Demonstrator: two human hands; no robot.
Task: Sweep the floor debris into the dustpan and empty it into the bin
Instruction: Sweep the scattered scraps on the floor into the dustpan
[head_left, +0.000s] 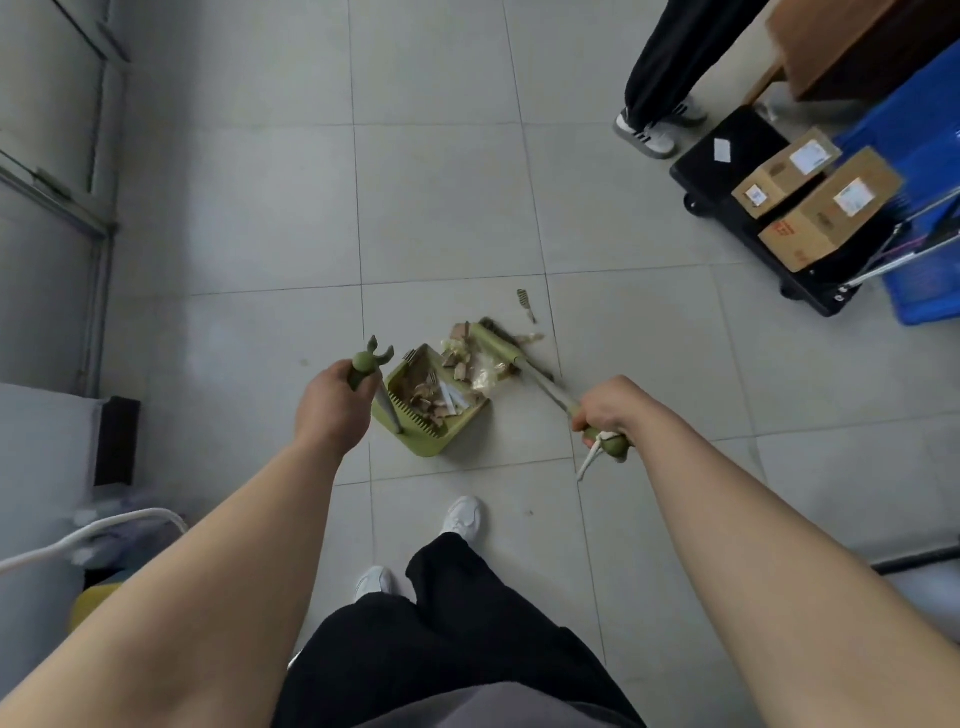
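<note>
Green dustpan (431, 415) rests on the floor (441, 208), left grip (332, 405) wrapped round its handle, right grip (608, 410) round the broom (496, 347); debris (460, 365) at its lip (one scrap (525, 305) beyond) may scatter if I flick hard.

The dustpan (431, 434) and the head of the broom (545, 383) look like matt olive-green plastic, its shaft like dull silvery metal, the floor tiles (441, 208) are smooth with a faint sheen, and the far-right cardboard boxes (831, 210) are matt brown with white paper labels.
</note>
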